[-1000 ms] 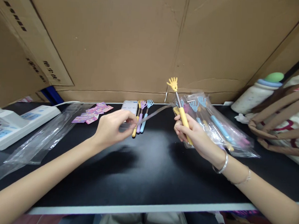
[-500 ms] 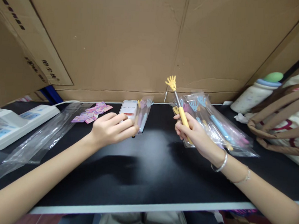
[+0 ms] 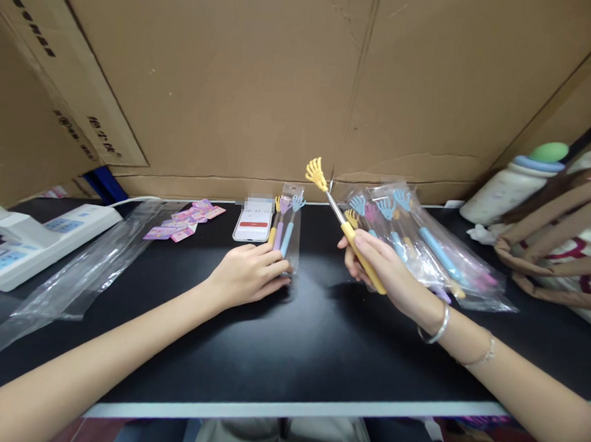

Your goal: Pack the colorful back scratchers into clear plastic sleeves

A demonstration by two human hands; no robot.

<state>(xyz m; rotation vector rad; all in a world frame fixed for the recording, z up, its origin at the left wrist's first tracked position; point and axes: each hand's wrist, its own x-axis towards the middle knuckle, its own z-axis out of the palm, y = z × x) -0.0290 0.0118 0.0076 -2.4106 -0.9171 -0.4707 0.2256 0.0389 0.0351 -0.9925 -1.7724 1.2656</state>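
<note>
A yellow back scratcher (image 3: pixel 363 260) with a hand-shaped head and a metal stem is gripped by its handle in my right hand (image 3: pixel 380 263), tilted up to the left above the table. My left hand (image 3: pixel 252 272) is over the lower end of a clear plastic bag (image 3: pixel 296 248) that holds yellow, purple and blue back scratchers. Its fingers curl closed on the bag's lower end, and the fingertips are partly hidden. Behind my right hand lie more bagged back scratchers (image 3: pixel 434 246) in blue, pink and yellow.
A phone (image 3: pixel 252 226) showing a timer lies left of the bag. Farther left are pink and purple cards (image 3: pixel 185 219), empty clear bags (image 3: pixel 76 281) and a white power strip (image 3: pixel 48 246). A bottle (image 3: pixel 510 187) and a fabric bag (image 3: pixel 565 237) stand right. Cardboard (image 3: pixel 264 79) walls the back.
My left hand has moved right and down, from in front of the phone onto the bag's lower end. The yellow back scratcher in my right hand has tipped farther left.
</note>
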